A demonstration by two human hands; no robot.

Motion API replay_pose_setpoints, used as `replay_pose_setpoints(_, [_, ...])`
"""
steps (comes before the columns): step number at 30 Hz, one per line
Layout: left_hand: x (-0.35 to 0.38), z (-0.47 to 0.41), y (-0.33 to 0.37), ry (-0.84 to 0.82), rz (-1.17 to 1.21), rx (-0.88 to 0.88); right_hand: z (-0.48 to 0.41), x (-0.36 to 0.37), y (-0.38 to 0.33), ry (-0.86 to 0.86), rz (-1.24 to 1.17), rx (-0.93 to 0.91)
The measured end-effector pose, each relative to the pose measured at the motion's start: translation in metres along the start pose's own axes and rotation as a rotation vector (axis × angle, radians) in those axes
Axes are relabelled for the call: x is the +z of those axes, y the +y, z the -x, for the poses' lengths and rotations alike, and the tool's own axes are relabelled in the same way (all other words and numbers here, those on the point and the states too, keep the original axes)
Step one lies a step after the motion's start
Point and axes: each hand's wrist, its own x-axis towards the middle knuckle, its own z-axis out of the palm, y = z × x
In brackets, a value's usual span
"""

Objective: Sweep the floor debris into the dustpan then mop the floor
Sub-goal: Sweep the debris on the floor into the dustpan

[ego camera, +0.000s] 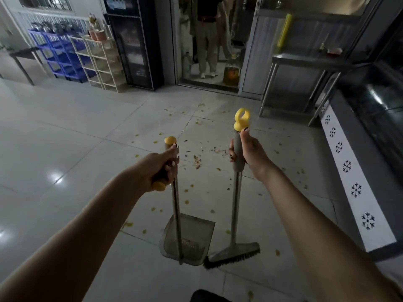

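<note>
- Two tools are gripped upright: the long-handled steel dustpan (187, 238) by the left hand (162, 168), the yellow-capped broom (236, 252) by the right hand (250, 153), fingers wrapped round each.
- Yellow floor debris (197, 160) is scattered ahead, unswept.

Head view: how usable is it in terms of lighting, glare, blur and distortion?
Head view: dim overall, with the doorway brighter than the room. Head view: glare spots on the tiled floor at left. Head view: wide-angle bending curves the snowflake-patterned cabinet. Head view: the left hand, right hand, dustpan and broom are reasonably sharp, the debris softer.
</note>
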Motion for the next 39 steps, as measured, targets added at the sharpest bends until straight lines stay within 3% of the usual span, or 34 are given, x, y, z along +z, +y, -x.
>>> replay_pose_setpoints(17, [-0.148, -0.164, 0.145, 0.131, -0.149, -0.097, -0.249, 0.103, 0.043, -0.093, -0.073, 0.073])
replay_pose_setpoints(26, [-0.222, -0.219, 0.206, 0.187, -0.192, -0.108, -0.357, 0.169, 0.049, -0.233, -0.104, 0.082])
replay_pose_setpoints(39, [-0.340, -0.279, 0.275, 0.167, -0.253, -0.172, -0.445, 0.264, 0.053, -0.269, 0.300, 0.334])
